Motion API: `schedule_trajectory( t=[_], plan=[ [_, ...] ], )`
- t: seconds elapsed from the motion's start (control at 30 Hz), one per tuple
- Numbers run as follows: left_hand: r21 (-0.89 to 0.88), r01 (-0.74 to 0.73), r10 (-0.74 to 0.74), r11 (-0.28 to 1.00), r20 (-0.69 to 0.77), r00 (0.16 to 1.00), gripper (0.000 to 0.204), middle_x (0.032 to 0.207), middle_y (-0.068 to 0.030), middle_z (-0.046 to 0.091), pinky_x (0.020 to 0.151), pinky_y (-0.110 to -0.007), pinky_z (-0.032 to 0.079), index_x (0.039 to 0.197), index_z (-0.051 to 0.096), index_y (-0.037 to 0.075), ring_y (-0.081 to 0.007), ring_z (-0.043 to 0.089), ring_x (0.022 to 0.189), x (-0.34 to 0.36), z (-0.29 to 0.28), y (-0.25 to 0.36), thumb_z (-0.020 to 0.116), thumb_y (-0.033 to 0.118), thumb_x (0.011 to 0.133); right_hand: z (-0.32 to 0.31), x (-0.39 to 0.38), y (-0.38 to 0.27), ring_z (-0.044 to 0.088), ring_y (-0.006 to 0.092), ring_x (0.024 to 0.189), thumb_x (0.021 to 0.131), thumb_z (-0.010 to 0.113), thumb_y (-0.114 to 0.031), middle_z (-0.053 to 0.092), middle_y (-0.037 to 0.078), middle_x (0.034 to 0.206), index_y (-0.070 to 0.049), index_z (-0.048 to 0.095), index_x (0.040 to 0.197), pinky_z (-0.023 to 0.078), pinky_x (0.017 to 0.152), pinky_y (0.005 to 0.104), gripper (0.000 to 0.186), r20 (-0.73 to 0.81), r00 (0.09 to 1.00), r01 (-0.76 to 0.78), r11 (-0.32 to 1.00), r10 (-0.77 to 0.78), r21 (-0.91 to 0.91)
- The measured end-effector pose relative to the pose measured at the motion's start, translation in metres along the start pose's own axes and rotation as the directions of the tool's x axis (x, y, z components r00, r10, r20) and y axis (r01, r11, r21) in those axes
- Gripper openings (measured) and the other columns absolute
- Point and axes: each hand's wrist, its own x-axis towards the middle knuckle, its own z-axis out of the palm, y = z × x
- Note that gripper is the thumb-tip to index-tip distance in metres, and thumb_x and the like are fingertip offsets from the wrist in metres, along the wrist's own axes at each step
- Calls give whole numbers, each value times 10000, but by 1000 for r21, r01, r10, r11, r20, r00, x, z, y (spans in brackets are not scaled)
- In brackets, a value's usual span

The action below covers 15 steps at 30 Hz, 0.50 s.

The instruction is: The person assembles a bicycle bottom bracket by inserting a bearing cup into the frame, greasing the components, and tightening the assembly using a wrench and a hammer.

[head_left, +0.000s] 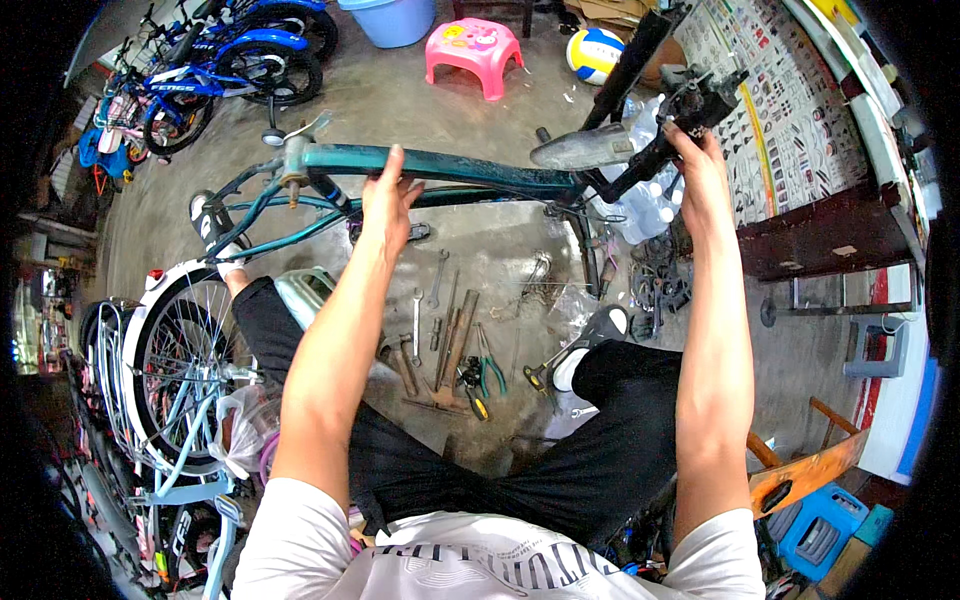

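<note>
A teal bicycle frame (460,172) is held up across the view, above the floor. My left hand (385,205) is closed on its main tube, with the thumb pointing up along the near side. At the frame's right end, my right hand (706,178) grips a black part (690,125), whose exact kind I cannot make out. Between the hands, a worn grey saddle-shaped piece (583,150) shows over the frame, and a long black tube (632,65) rises beyond it. The bare head tube end (294,165) points left.
Hammers (458,345), wrenches (417,325), pliers (491,362) and a screwdriver (479,404) lie on the floor between my legs. Farther off are a pink stool (476,55), a ball (596,55) and blue bicycles (235,68). A white-tyred wheel (150,360) stands left.
</note>
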Motion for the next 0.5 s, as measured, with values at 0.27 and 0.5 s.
schedule_trajectory(
  t=[0.27, 0.5],
  plan=[
    [-66, 165, -173, 984, -127, 977, 374, 1119, -155, 626, 966, -533, 513, 1138, 616, 34, -345, 641, 1013, 60, 19, 46, 779, 269, 895, 18, 17, 11, 632, 131, 1019, 957, 751, -166, 721, 54, 1162, -17, 641, 1240, 475, 941, 304, 338, -29, 975, 220, 975, -219, 40],
    [241, -33, 43, 970, -34, 999, 386, 1010, -159, 702, 821, -509, 606, 1057, 648, 9, -331, 719, 889, 89, 28, 147, 810, 315, 885, 74, 19, 2, 668, 185, 944, 850, 859, -341, 744, 125, 1072, 27, 646, 1141, 519, 889, 338, 515, -90, 870, 448, 853, -485, -268]
  ],
)
